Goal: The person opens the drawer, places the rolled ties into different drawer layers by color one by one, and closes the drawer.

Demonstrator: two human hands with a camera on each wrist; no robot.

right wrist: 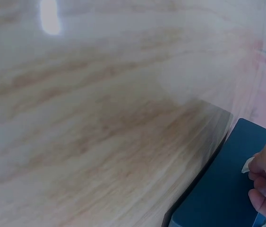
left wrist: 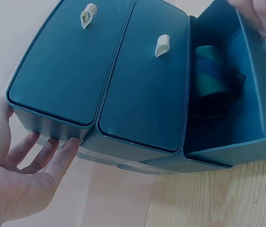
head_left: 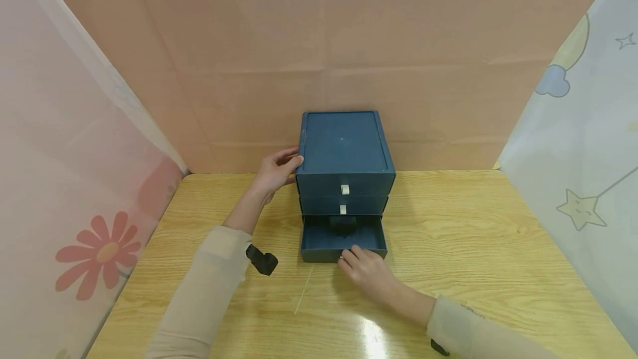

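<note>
Drawer unit (head_left: 345,151): I see a dark blue three-drawer box on the counter (head_left: 448,237).
Bottom drawer (head_left: 343,242): pulled out, dark rolled item (left wrist: 211,75) inside.
Left hand (head_left: 275,170): fingers straight, pressing the unit's side.
Right hand (head_left: 366,270): pinching the drawer's pull tab (right wrist: 247,165).

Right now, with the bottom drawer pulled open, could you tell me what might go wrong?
The right hand grips only the bottom drawer by its front; pulled further, it may drop out. The left hand merely rests against the organiser, which might slide. The dark roll inside could shift.
</note>
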